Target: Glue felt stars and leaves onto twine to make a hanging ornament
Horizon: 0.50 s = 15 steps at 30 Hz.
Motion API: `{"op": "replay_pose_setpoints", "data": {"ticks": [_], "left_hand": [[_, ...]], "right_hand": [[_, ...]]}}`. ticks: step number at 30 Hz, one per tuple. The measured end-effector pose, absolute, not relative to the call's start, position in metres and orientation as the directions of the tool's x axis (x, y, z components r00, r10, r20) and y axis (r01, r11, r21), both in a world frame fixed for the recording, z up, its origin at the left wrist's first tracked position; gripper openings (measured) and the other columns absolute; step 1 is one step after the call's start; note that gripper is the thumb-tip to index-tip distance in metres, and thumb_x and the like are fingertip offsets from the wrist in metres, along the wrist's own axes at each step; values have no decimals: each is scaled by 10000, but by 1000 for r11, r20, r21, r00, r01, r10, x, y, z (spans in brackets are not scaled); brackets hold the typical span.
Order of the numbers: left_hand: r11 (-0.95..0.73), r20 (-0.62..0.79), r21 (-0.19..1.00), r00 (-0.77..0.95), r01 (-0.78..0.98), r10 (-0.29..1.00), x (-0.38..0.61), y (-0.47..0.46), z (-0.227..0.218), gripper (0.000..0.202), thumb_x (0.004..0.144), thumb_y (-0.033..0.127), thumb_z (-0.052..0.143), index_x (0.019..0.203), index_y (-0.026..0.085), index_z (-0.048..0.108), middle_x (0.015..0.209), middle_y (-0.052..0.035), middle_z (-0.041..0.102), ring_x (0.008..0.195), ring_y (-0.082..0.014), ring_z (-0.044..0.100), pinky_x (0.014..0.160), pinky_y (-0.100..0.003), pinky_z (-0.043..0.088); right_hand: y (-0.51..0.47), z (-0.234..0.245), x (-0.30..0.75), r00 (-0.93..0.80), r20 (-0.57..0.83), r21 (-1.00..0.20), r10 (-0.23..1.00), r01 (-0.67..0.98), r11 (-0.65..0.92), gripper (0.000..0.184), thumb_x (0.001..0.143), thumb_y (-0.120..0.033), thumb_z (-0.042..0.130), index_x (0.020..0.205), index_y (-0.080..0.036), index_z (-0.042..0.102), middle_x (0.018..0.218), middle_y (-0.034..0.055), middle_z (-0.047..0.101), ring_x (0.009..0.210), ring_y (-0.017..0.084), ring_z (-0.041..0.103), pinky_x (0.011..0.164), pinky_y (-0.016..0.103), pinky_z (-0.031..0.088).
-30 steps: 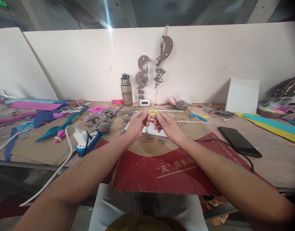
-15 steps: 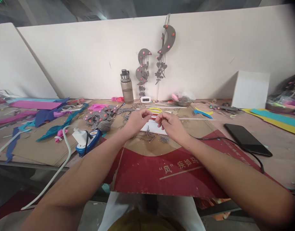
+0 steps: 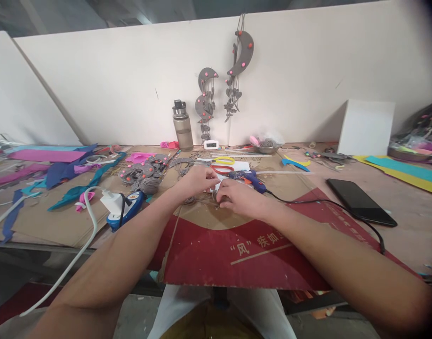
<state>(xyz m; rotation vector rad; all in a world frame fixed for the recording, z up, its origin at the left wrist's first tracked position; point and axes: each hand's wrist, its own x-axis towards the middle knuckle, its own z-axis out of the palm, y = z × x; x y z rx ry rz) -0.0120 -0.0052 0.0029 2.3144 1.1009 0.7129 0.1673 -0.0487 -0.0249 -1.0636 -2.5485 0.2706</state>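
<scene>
The left hand point(image 3: 198, 181) has its grip closed: thumb and forefinger are drawn tight together in a pinch on a grey cord scrap point(image 3: 213, 197), which is too small to make out in any detail. The right hand point(image 3: 237, 200) lies palm down with its fingers bent over the same scrap. Whether they pinch it or only press on it cannot be told. The two hands nearly touch at their fingertips.

A second ago both hands were lifted off the desk point(image 3: 406, 235), working the scrap in the air between them. They have since come down, so the scrap now sits at the far edge of the red-printed cardboard sheet point(image 3: 209, 254) and is being handled against the surface rather than held free above it. Lowering the hands has also uncovered a blue glue gun point(image 3: 249, 178), which lies just beyond the sheet's far edge, close behind the right hand, with its black cable point(image 3: 325, 202) trailing across the sheet's right part.

A little farther beyond that edge lie scissors point(image 3: 222, 164) with yellow and red handles on a white sheet. Off the sheet's left side are a ball of grey yarn point(image 3: 148, 186) and a white charger point(image 3: 110, 200). Off its right side lies a black phone point(image 3: 359, 207). Well beyond the far edge, a bottle point(image 3: 182, 125) stands against the white wall, with grey moon hangings point(image 3: 241, 52) above it.
</scene>
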Motion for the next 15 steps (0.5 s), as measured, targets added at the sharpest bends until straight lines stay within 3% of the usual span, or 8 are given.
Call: {"op": "replay_pose_setpoints", "data": {"ticks": [3,7,11,15], "left_hand": [[-498,121,630,558,596,821,-11,-8,4,255,790,363,527,661,169,630,551,8,624,509,-112,538,528,-211,387],[-417,142,764,503,492,853,-7,-8,4,349,845,421,461,706,144,621,688,-33,659,584,-114,569,571,-220,428],[-283,71,917,581,283,811,-6,-9,2,478,885,533,393,737,137,615,723,-66,664,635,-131,603,625,-244,455],[-146,-6,969,606,201,796,-9,-10,1,485,866,579,439,800,138,630,652,-61,640,561,-123,559,581,-247,433]], "right_hand": [[-50,-25,165,-624,272,-295,732,670,681,124,805,-85,549,722,-166,592,879,71,592,907,192,524,792,308,381],[-51,-14,168,-421,381,-528,823,632,568,111,856,-166,473,755,-185,513,779,19,589,725,144,498,672,283,362],[-47,-6,173,-246,383,-823,891,347,449,153,863,-312,479,757,-202,466,713,-14,591,652,124,495,648,279,384],[-44,-4,172,-137,291,-955,947,12,295,197,794,-365,562,767,-206,449,587,-55,537,557,105,519,569,252,392]]}}
